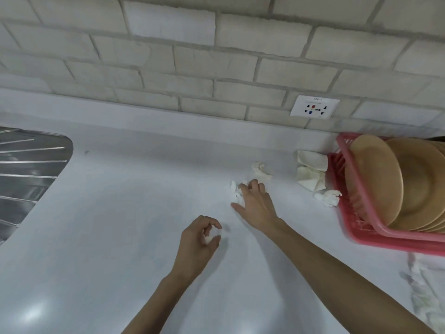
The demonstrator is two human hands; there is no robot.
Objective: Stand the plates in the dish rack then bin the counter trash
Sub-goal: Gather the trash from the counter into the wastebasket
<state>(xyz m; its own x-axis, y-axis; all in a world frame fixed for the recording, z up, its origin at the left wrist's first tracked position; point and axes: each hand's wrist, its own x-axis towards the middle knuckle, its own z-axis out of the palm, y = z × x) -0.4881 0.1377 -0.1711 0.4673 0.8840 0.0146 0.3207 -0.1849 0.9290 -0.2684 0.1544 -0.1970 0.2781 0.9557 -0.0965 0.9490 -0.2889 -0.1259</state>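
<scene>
Several tan plates (395,184) stand on edge in the pink dish rack (375,239) at the right. White paper trash lies on the counter: a crumpled wad (260,169), a folded napkin (310,172) and a small wad (328,198) against the rack. My right hand (255,203) lies over a crumpled tissue (237,195), fingers curled on it. My left hand (199,239) is nearer me, fingers closed round a small white scrap (208,238).
The white counter (120,225) runs to a brick wall with a socket plate (315,107). A steel sink drainboard (29,169) is at the far left. A pale cloth (423,292) lies at the right front.
</scene>
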